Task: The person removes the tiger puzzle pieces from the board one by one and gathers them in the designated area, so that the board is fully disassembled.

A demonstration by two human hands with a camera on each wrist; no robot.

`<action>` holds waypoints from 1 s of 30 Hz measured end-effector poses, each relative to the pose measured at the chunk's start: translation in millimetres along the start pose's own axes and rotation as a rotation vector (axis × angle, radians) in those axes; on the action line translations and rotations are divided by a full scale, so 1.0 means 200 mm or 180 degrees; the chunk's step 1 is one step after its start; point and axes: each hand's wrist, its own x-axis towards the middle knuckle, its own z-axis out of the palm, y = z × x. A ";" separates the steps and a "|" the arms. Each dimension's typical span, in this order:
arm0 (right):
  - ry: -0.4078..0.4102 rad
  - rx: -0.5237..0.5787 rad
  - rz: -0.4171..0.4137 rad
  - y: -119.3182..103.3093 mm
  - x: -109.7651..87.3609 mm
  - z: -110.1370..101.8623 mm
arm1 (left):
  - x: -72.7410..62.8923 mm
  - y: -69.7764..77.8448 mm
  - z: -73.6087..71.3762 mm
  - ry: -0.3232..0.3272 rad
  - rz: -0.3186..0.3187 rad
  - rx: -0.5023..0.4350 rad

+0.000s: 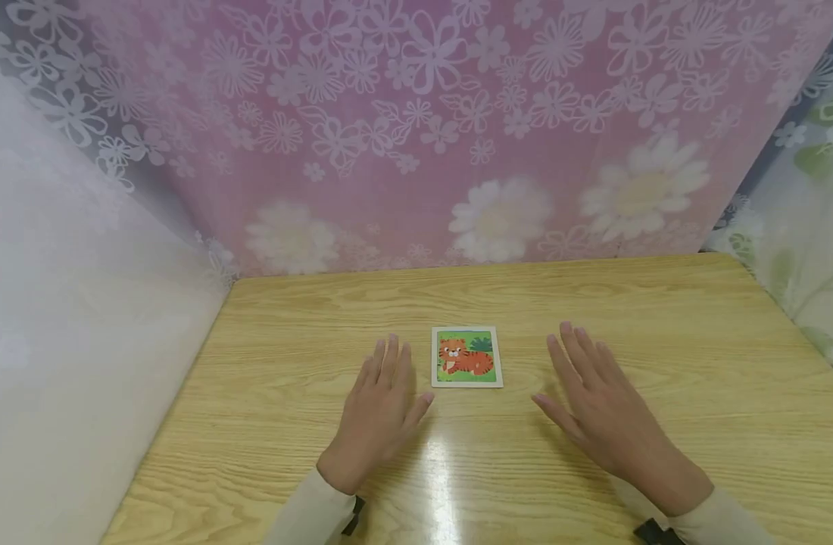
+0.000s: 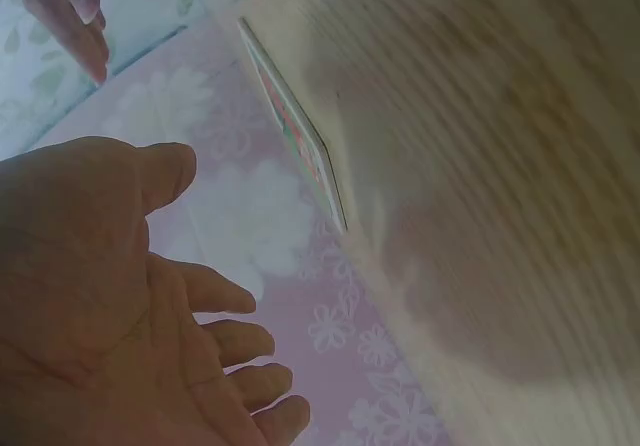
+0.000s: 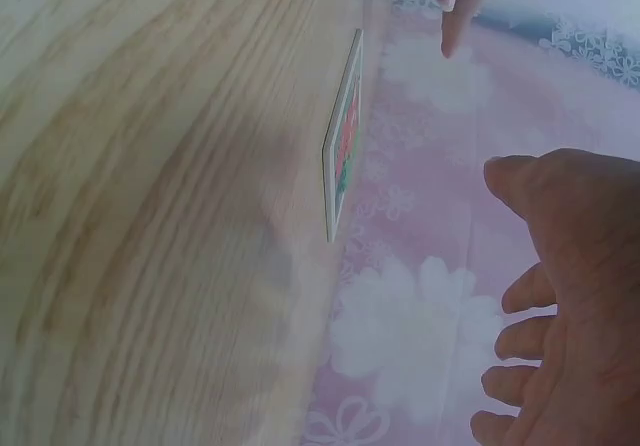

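A square picture tile (image 1: 467, 357) with a white border lies flat on the wooden table, showing an orange striped tiger on green. My left hand (image 1: 375, 415) hovers just to its left and nearer to me, fingers straight and thumb out toward the tile. To the tile's right, farther off, my right hand (image 1: 603, 412) is held over the table with its fingers straight. Neither hand touches the tile. Both wrist views show the tile (image 2: 292, 126) edge-on, with the left palm (image 2: 100, 306) and the right palm (image 3: 590, 286) holding nothing.
The wood-grain table (image 1: 266, 439) ends at the back against a pink curtain (image 1: 389, 151) with white flowers. A pale sheet (image 1: 69, 341) hangs along the left side, and a leaf-patterned one (image 1: 791, 235) along the right.
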 end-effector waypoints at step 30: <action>-0.0537 0.0368 -0.0383 -0.09 0.19 0.19 | 0.12 0.16 0.12 -0.0911 0.0427 -0.0209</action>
